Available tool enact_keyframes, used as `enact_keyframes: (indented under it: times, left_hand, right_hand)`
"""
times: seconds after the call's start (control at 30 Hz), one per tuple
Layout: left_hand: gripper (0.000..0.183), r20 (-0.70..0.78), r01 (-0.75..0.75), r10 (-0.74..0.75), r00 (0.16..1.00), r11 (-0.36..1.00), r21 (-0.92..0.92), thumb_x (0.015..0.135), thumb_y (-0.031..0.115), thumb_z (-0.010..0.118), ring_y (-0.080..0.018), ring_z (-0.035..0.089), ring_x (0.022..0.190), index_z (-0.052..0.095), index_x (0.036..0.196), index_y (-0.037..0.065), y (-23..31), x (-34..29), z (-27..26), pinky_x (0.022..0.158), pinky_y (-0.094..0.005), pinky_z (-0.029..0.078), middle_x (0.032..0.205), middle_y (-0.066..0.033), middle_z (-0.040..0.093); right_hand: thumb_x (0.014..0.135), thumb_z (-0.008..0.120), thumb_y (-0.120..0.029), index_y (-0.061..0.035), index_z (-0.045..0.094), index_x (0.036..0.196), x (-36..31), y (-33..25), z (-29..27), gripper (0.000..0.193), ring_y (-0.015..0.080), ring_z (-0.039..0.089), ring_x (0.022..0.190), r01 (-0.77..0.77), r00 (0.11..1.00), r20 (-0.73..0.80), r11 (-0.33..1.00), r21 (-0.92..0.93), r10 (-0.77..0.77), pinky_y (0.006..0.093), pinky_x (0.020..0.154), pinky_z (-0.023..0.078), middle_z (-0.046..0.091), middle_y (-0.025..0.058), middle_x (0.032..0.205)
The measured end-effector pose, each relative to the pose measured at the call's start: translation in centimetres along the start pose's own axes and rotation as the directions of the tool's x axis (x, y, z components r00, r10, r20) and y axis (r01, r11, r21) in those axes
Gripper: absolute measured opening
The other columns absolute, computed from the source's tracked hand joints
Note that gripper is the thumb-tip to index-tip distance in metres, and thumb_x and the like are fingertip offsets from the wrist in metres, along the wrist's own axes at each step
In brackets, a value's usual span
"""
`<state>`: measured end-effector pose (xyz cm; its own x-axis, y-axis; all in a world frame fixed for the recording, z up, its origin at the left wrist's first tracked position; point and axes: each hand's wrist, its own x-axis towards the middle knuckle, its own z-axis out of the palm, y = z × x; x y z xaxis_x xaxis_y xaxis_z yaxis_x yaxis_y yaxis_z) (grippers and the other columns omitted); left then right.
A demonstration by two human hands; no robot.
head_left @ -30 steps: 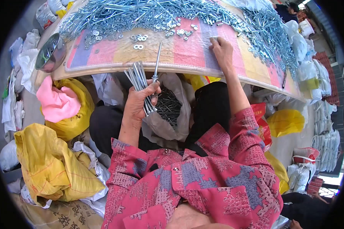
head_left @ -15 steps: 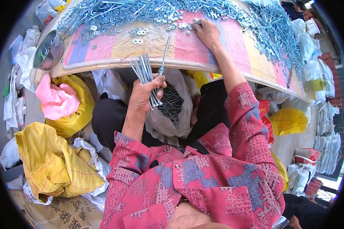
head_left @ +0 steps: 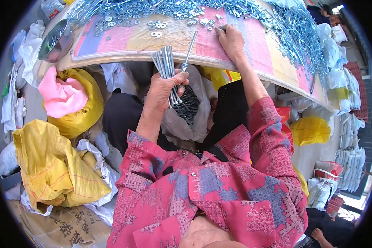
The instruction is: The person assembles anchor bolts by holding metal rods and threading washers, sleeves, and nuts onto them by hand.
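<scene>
My left hand (head_left: 166,89) is closed around a bundle of long metal bolts (head_left: 166,62), held below the table's near edge. Between its thumb and forefinger stands a single bolt (head_left: 190,49), tilted up, with a small washer or nut low on its shaft. Over the striped cloth (head_left: 161,48) on the tabletop, my right hand (head_left: 231,41) has its fingers drawn together, with something dark at the fingertips that I cannot make out. Loose flat washers (head_left: 156,34) lie to its left. Under my left hand, an open white sack (head_left: 202,111) holds many dark bolts (head_left: 188,108).
Heaps of bolts and washers (head_left: 293,37) cover the table's far side and right end. A metal bowl (head_left: 56,41) stands at the left edge. Yellow sacks (head_left: 58,173), one topped with pink cloth (head_left: 61,93), crowd the floor at left. Another person (head_left: 324,227) shows at lower right.
The whole view has shifted a little. My right hand has drawn slightly back from the washers toward me. My left hand still holds the bundle and the single bolt.
</scene>
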<state>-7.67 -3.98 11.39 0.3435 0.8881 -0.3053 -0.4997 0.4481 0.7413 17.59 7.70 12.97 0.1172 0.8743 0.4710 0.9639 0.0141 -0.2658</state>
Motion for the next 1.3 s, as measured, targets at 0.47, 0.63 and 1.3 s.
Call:
enact_keyframes:
  times: [0.47, 0.63, 1.3]
  left_hand:
    - [0.027, 0.038, -0.029, 0.026, 0.999, 0.996, 0.09, 0.078, 0.01, 0.074, -0.0116, 0.055, 0.047, 0.063, 0.097, -0.005, 0.5, -1.0, -0.6, 0.042, -0.0217, 0.042, 0.074, -0.01, 0.065]
    - [0.026, 0.068, -0.038, 0.036, 0.997, 0.999, 0.036, 0.078, 0.011, 0.074, -0.0118, 0.055, 0.047, 0.063, 0.096, -0.004, 0.2, -0.9, -1.2, 0.041, -0.0218, 0.041, 0.073, -0.0092, 0.065]
    - [0.021, -0.172, -0.239, 0.21, 0.962, 0.956, -0.169, 0.08, 0.0, 0.07, -0.0119, 0.056, 0.05, 0.061, 0.097, -0.008, 1.1, 0.0, -0.9, 0.043, -0.0217, 0.045, 0.076, -0.013, 0.065]
  right_hand:
    - [0.086, 0.07, -0.037, 0.0008, 0.067, 0.088, 0.6, -5.3, -6.4, 0.038, 0.0086, 0.052, 0.066, -0.023, 0.859, 0.38, 0.716, 0.698, -0.342, 0.0258, 0.061, 0.044, 0.058, 0.0018, 0.069]
    - [0.087, 0.07, -0.03, -0.0049, 0.068, 0.085, 2.1, -6.6, -7.5, 0.026, 0.0041, 0.046, 0.063, 0.063, 0.776, 0.466, 0.788, 0.613, -0.424, 0.0204, 0.057, 0.038, 0.053, -0.0053, 0.069]
    - [0.081, 0.056, -0.019, -0.0017, 0.064, 0.106, -9.4, -12.7, -4.0, 0.031, 0.0364, 0.049, 0.12, 0.478, 0.878, -0.018, 0.878, -0.034, -0.479, 0.0468, 0.1, 0.039, 0.06, 0.0219, 0.114]
